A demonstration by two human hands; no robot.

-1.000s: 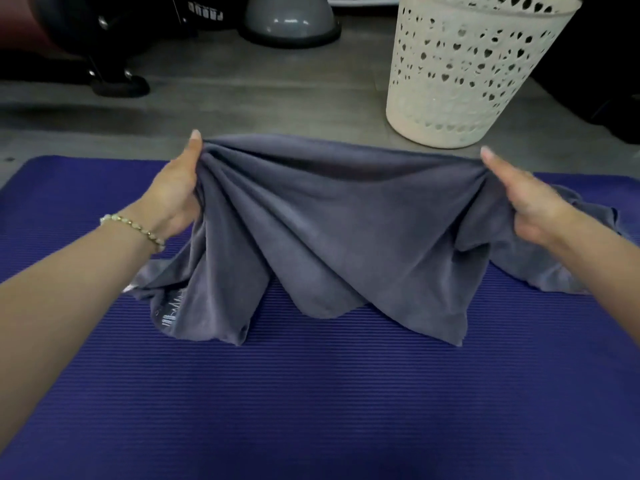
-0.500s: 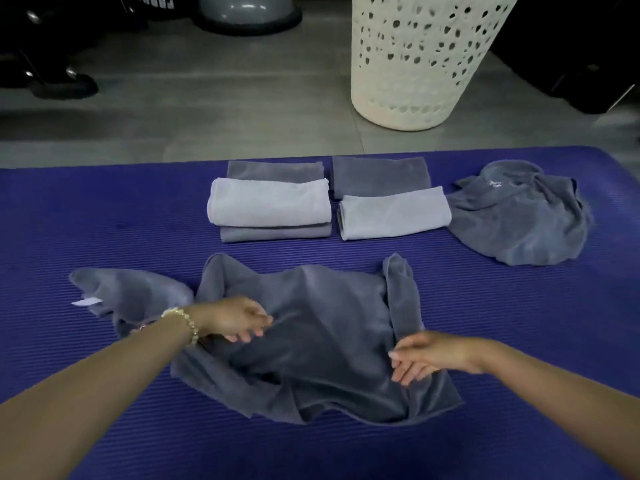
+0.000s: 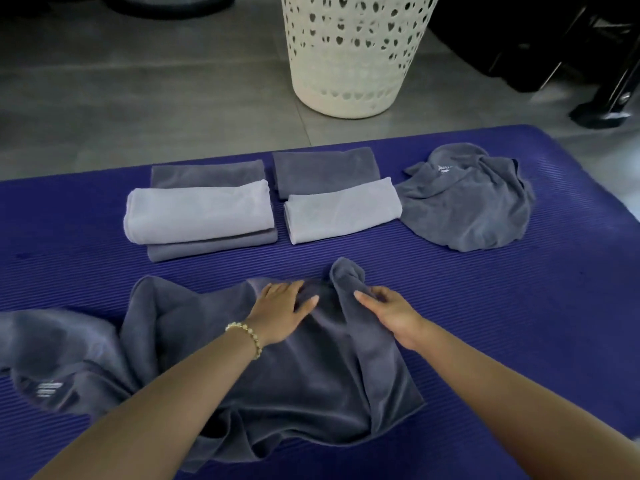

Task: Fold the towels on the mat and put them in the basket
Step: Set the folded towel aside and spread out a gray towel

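I see the dark grey towel (image 3: 311, 375) lying rumpled at lower centre on the purple mat (image 3: 519, 323). The left hand (image 3: 280, 313) presses flat on it, fingers spread; the right hand (image 3: 388, 310) pinches a raised fold. Folded towels (image 3: 201, 213) lie above it, and the white basket (image 3: 353, 57) stands at top centre.

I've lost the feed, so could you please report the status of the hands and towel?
Left hand flat on dark towel. Right hand grips its raised fold. Towel unfolded. Folded stacks between it and basket.
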